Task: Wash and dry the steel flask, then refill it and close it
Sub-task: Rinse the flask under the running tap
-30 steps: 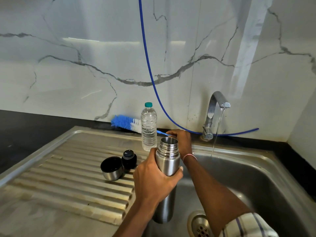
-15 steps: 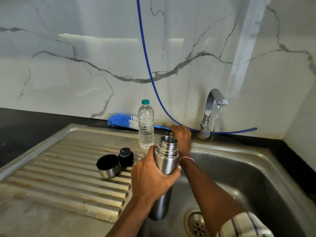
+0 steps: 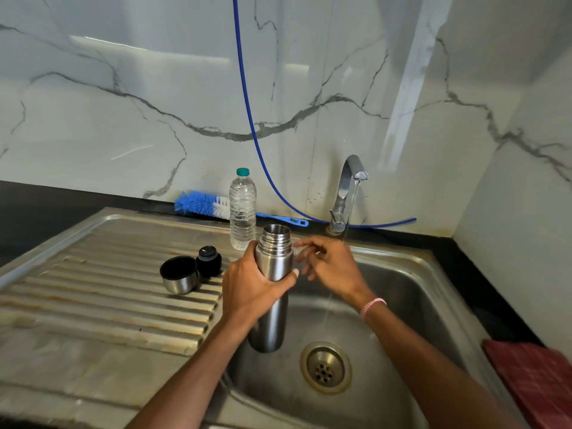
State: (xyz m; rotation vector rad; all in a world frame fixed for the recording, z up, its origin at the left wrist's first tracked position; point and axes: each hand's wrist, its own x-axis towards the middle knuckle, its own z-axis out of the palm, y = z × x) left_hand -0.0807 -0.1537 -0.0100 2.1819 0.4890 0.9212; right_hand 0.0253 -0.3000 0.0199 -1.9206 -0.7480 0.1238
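My left hand grips the open steel flask upright over the left side of the sink basin. My right hand hovers just right of the flask's neck, fingers spread and empty. The flask's steel cup lid and black stopper rest on the ribbed drainboard. A blue bottle brush lies along the back ledge behind a clear water bottle with a green cap. A thin stream of water runs from the tap.
A blue hose hangs down the marble wall and runs behind the tap. The drain sits in the basin floor. A red cloth lies on the black counter at the right.
My right hand has come away from the brush handle at the back ledge and now hovers beside the flask's neck with nothing in it. The flask stays in my left hand.
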